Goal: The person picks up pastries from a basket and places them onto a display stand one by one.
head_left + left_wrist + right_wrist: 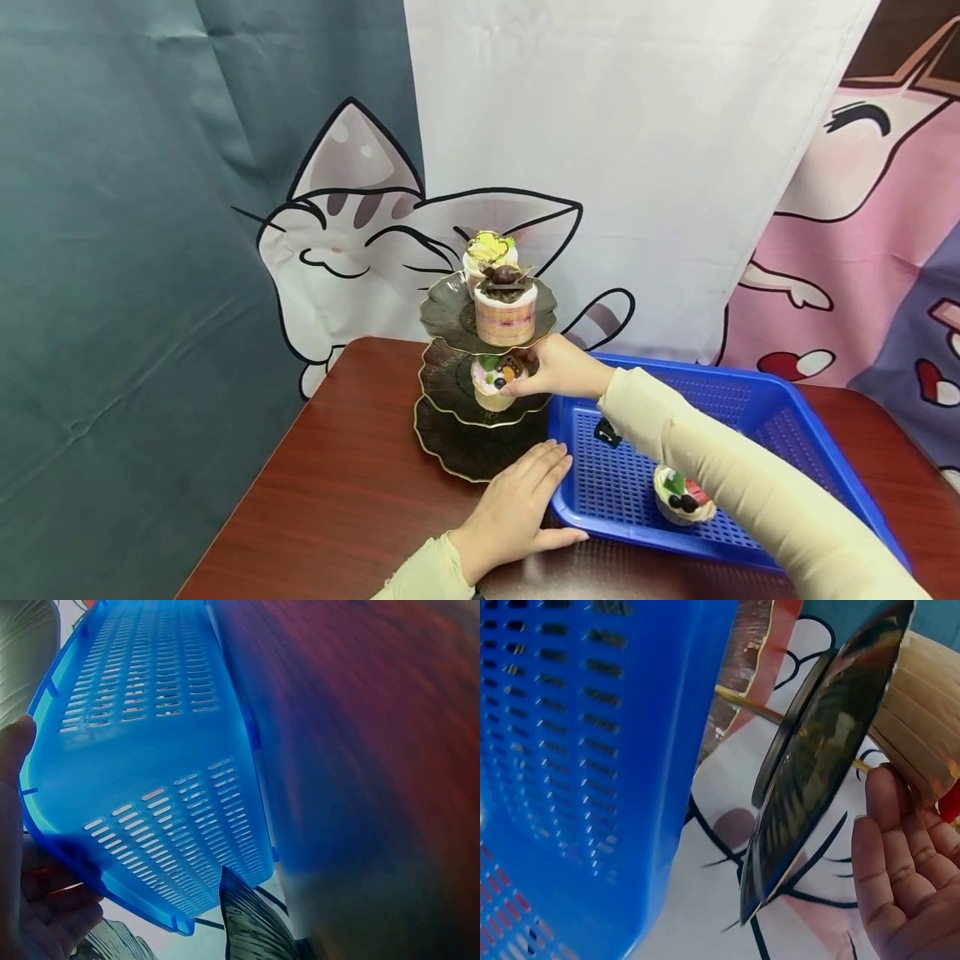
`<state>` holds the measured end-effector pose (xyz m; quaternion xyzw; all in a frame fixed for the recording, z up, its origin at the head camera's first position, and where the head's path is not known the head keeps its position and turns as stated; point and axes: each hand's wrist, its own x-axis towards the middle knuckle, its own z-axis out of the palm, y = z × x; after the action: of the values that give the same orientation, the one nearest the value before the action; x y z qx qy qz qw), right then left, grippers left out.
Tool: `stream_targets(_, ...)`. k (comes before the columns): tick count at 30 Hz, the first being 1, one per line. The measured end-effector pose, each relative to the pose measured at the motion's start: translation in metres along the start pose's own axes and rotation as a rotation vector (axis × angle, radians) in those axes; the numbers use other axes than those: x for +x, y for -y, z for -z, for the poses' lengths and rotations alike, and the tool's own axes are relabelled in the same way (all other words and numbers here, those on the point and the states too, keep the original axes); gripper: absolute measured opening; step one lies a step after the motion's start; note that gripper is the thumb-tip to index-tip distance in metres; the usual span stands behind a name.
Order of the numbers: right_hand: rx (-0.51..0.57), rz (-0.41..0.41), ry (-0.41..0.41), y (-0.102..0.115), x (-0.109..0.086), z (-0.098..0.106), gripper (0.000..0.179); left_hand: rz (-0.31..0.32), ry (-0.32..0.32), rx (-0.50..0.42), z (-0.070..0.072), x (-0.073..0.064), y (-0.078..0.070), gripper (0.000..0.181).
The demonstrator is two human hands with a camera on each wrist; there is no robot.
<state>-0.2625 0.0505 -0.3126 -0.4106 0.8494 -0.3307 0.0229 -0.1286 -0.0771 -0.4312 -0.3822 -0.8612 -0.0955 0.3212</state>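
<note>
On the middle tier of a dark three-tier dessert stand (442,375), a small fruit-topped cupcake (491,398) is pinched between the thumb and fingers of my right hand (566,367). Seen from the right wrist, the fingers (885,855) touch the pale pleated side of the cupcake (922,712) just over the tier's edge. My left hand (513,504) rests with extended fingers on the near-left corner of a blue plastic basket (645,533). In the left wrist view, its thumb (16,742) and fingers lie along the basket's rim.
Two cakes sit on the stand's top tier, one chocolate-topped (506,317) and one yellow-topped (487,250). Inside the basket are a berry cupcake (678,500) and a small black item (607,432). Behind the brown table (330,467) hangs a cartoon-printed cloth (637,167).
</note>
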Motion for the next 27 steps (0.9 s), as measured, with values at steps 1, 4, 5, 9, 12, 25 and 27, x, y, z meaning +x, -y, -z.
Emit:
stream_targets(1, 0.009, 0.004, -0.003, 0.000, 0.001, -0.002, 0.052, -0.002, -0.004, 0.000, 0.000, 0.000, 0.000, 0.079)
stream_targets(4, 0.038, 0.020, -0.009, 0.003, 0.005, -0.007, 0.058, -0.004, -0.010, 0.001, -0.001, 0.000, 0.000, 0.078)
stream_targets(5, 0.041, 0.023, -0.010, 0.005, 0.006, -0.009, 0.059, -0.006, -0.013, 0.002, -0.002, 0.000, 0.000, 0.078)
stream_targets(9, 0.026, 0.017, -0.021, 0.010, 0.008, -0.015, 0.056, -0.008, -0.012, 0.005, -0.002, 0.000, 0.000, 0.078)
stream_targets(12, -0.008, 0.020, -0.045, 0.011, 0.010, -0.019, 0.057, -0.005, -0.006, 0.007, -0.001, 0.000, 0.000, 0.078)
stream_targets(25, -0.070, -0.016, -0.097, 0.017, 0.017, -0.030, 0.047, -0.012, -0.013, -0.001, -0.001, 0.001, 0.001, 0.079)
stream_targets(27, -0.056, -0.014, -0.095, 0.017, 0.017, -0.030, 0.044, -0.019, -0.022, 0.005, -0.002, 0.002, 0.001, 0.078)
